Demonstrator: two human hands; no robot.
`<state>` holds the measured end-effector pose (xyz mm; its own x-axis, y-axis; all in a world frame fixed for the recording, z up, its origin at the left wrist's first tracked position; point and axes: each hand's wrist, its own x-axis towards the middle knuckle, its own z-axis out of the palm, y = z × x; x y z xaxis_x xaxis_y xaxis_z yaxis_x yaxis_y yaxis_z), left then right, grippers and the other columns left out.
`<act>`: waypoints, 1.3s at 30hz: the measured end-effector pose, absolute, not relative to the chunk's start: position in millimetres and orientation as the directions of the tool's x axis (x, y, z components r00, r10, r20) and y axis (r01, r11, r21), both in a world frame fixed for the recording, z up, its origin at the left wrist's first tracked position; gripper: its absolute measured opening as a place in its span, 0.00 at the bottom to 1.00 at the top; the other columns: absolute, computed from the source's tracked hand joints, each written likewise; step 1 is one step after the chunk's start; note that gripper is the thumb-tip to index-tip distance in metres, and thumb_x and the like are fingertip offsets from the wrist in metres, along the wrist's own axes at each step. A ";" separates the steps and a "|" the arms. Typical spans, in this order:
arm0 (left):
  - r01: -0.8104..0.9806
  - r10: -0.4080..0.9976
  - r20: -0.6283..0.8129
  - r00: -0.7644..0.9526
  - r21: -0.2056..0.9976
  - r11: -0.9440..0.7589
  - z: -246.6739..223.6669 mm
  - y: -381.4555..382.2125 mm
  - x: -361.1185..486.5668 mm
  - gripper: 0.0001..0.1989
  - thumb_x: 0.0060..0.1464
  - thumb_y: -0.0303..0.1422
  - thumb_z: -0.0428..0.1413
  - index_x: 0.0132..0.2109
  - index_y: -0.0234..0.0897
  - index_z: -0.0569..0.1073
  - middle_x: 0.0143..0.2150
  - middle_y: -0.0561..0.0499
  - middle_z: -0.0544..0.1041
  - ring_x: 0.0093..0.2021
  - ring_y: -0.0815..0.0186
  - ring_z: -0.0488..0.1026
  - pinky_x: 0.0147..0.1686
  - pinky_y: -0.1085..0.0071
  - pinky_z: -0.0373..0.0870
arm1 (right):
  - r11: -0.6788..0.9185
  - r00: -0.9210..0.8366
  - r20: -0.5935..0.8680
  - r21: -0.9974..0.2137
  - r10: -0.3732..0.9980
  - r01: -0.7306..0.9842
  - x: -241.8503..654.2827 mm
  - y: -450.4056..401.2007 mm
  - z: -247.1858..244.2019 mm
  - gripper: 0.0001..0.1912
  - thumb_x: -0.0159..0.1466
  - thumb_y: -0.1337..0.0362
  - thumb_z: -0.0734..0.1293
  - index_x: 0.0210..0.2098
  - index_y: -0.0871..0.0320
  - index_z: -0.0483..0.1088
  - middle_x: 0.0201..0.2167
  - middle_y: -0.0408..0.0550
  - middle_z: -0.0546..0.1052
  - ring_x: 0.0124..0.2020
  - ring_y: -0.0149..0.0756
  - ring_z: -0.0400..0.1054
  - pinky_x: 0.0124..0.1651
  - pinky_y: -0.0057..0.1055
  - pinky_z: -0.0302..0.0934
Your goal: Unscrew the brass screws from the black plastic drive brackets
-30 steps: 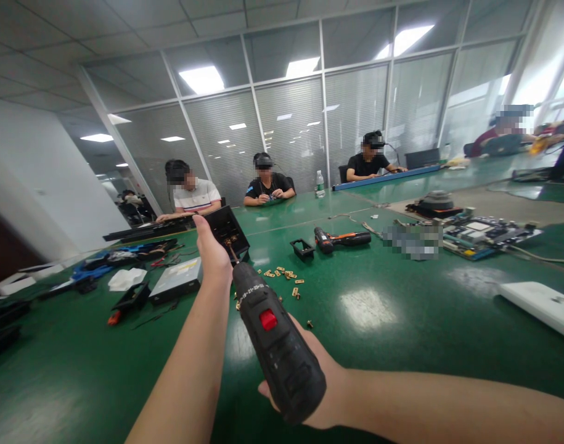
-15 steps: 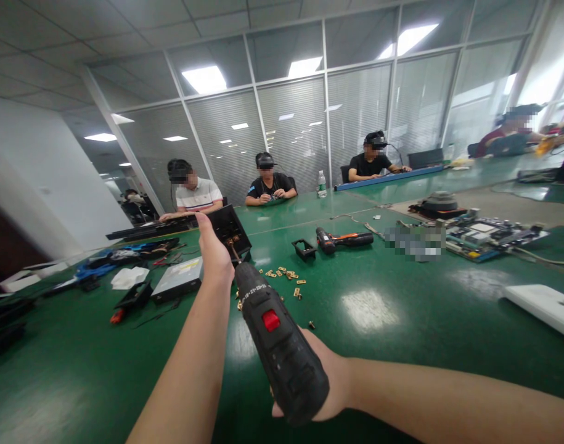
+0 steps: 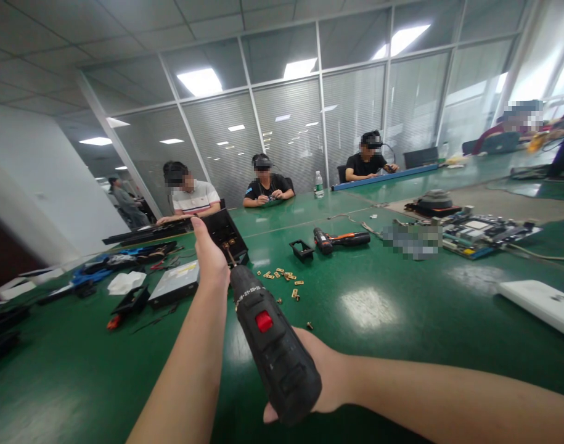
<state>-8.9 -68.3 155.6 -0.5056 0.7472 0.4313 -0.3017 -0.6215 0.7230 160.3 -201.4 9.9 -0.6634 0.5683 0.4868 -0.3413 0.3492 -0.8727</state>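
My right hand [image 3: 325, 376] is wrapped round the grip of a black power drill [image 3: 275, 345] with a red switch on top. The drill's bit points away from me, its tip at small brass-coloured parts inside a black plastic housing [image 3: 235, 234]. That housing is in my left hand [image 3: 210, 253], whose thumb stands up at its near left side; the other fingers are hidden. Small brass plates [image 3: 288, 276] and screws [image 3: 309, 325] lie scattered on the green table to the right of the housing.
Beyond the plates are a black frame [image 3: 301, 250] and a second drill [image 3: 339, 240]. A circuit board [image 3: 485, 231] and a white case [image 3: 540, 305] lie right; a metal drive [image 3: 175, 283] and another black frame [image 3: 131, 302] lie left. People sit across the table [image 3: 402, 308].
The view has shifted slightly, and both hands, with drill and housing, appear a little further left. The bit is still at the housing. In the background, a standing person has appeared at the left.
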 end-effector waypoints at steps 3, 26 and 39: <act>-0.304 0.756 0.411 -0.510 0.735 -0.606 156.0 -68.6 -9.4 0.31 0.65 0.60 0.52 0.55 0.40 0.80 0.56 0.43 0.83 0.57 0.57 0.81 0.59 0.62 0.76 | 0.286 -0.619 0.559 -0.824 0.552 -0.489 159.8 -203.6 19.1 0.31 0.39 0.62 0.89 0.34 0.55 0.70 0.27 0.36 0.71 0.36 0.38 0.74 0.47 0.37 0.72; -0.257 0.778 0.369 -0.508 0.797 -0.546 148.5 -62.3 -19.4 0.29 0.65 0.58 0.53 0.56 0.40 0.80 0.60 0.42 0.81 0.57 0.57 0.81 0.61 0.60 0.75 | 0.116 -0.692 0.335 -0.932 0.639 -0.343 166.0 -207.6 45.6 0.36 0.30 0.66 0.90 0.37 0.58 0.75 0.27 0.37 0.76 0.31 0.34 0.73 0.45 0.36 0.74; -0.278 0.773 0.388 -0.501 0.774 -0.569 155.5 -69.7 -12.3 0.32 0.66 0.58 0.52 0.59 0.36 0.79 0.62 0.39 0.80 0.60 0.55 0.79 0.64 0.57 0.72 | 0.074 -0.721 0.351 -0.919 0.598 -0.386 164.7 -207.7 39.7 0.39 0.32 0.63 0.90 0.40 0.58 0.73 0.28 0.37 0.77 0.31 0.33 0.73 0.46 0.35 0.74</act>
